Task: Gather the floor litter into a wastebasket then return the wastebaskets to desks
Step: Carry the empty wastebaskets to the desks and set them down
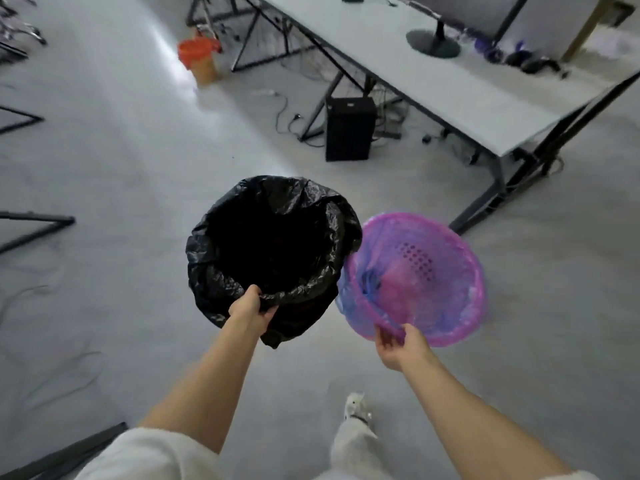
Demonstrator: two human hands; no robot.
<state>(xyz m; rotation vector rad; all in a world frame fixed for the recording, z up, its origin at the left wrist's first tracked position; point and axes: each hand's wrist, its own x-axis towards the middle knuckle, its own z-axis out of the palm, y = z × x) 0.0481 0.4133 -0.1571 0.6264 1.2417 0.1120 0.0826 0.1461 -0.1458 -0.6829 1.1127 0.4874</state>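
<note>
My left hand [250, 310] grips the near rim of a wastebasket lined with a black bag [273, 251], held above the floor with its mouth toward me. My right hand [398, 344] grips the near rim of a pink wastebasket with a translucent bluish liner [415, 278], tilted so its perforated bottom shows. The two baskets touch side by side. A third wastebasket with an orange liner [199, 58] stands on the floor far ahead, beside a desk leg. I cannot tell what lies inside the black bag.
A long white desk [433, 81] with black legs runs along the right, carrying a monitor stand [433, 43]. A black computer tower [349, 129] and loose cables lie under it. Black desk frames [34, 230] line the left edge. My foot [356, 407] is on the grey floor.
</note>
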